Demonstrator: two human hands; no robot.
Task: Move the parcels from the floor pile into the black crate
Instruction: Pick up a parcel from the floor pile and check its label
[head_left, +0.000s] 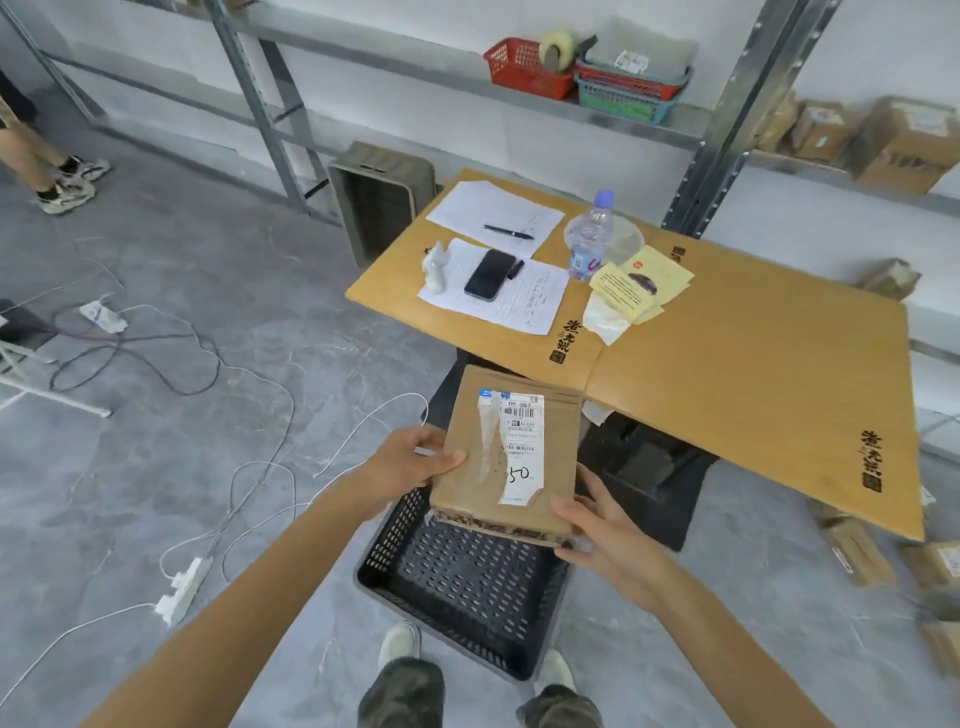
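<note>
The parcel (558, 441), a flat cardboard box with a torn white label, is held in mid-frame over the far end of the black crate (467, 582), not yet set in it. The left hand (415, 462) clamps its left edge, thumb on top and fingers underneath. The right hand (608, 530) grips the near right corner, thumb on the top face.

Both grips sit at the near end, so the far end hangs unsupported. If either thumb slips, I judge the box could tip forward and land on the crate's far rim or beyond it. That far end also lies close to the overhanging cardboard sheet (753, 364). A lift or push forward could knock the sheet and upset the water bottle (589, 239) and phone (491, 274) on it. What bears the sheet is largely hidden, so its steadiness cannot be told. White cables (270, 467) and a power strip (182, 587) lie at lower left near the feet, a tripping risk when stepping back to the floor pile (857, 556) at lower right.

The floor is grey and marbled. Metal shelving (737, 104) crosses the top, carrying a red basket (519, 67) and more boxes at upper right. Papers (530, 306) and a pen (508, 232) rest on the sheet. Another person's legs (31, 156) show at upper left.
</note>
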